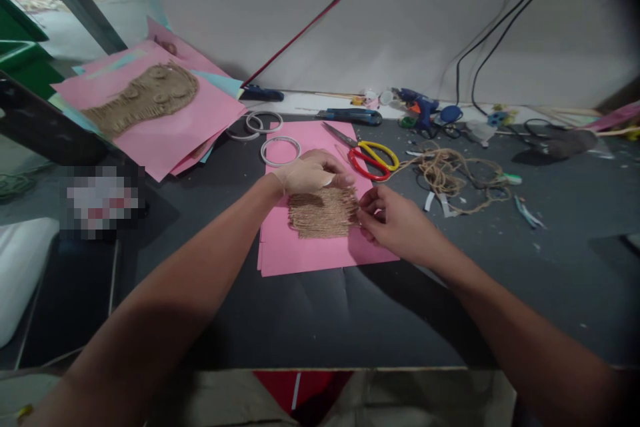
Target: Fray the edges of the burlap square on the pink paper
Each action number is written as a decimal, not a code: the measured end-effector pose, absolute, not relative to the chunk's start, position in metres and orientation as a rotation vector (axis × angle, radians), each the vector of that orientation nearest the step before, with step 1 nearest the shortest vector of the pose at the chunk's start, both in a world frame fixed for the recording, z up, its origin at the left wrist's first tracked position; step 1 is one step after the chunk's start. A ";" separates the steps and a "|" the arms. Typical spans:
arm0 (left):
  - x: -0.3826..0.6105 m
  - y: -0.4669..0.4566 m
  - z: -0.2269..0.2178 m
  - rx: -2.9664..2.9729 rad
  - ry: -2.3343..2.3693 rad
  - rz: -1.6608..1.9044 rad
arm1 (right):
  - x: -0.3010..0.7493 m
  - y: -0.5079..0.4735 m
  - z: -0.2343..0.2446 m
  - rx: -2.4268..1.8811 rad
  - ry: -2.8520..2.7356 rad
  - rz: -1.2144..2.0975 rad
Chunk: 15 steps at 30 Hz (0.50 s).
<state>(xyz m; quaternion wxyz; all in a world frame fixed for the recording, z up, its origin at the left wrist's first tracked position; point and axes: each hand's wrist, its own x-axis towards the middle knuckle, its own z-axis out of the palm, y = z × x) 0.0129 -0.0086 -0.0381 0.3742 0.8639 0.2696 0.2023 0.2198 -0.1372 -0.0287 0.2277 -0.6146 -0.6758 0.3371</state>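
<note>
The jute twine mat (323, 215) lies on pink sheets (300, 259) on the counter (240, 327), its strands running left to right, the visible part longer that way. The left hand (317, 172) hides its far edge; whether that grip grasps anything cannot be told. The right hand (385, 217) has its grip pinched on the right edge, fingertips partly hidden. Around lie three tape rolls (277, 164), one pair of scissors (357, 144) and one twine tangle (435, 170).

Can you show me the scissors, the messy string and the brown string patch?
Scissors (355, 145), head view: where blades meet handles.
Messy string (436, 172), head view: thick part of the tangle.
Brown string patch (323, 215), head view: its middle rows.
</note>
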 end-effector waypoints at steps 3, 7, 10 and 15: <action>0.013 -0.008 -0.039 2.215 0.702 0.509 | 0.220 -0.137 -0.030 -1.707 -1.856 0.930; 0.014 -0.007 -0.039 2.244 0.692 0.500 | 0.217 -0.139 -0.023 -1.780 -1.894 0.889; 0.015 -0.007 -0.037 2.271 0.693 0.497 | 0.213 -0.140 -0.018 -1.844 -1.963 0.817; 0.017 -0.009 -0.035 2.276 0.703 0.499 | 0.213 -0.141 -0.016 -1.859 -2.021 0.716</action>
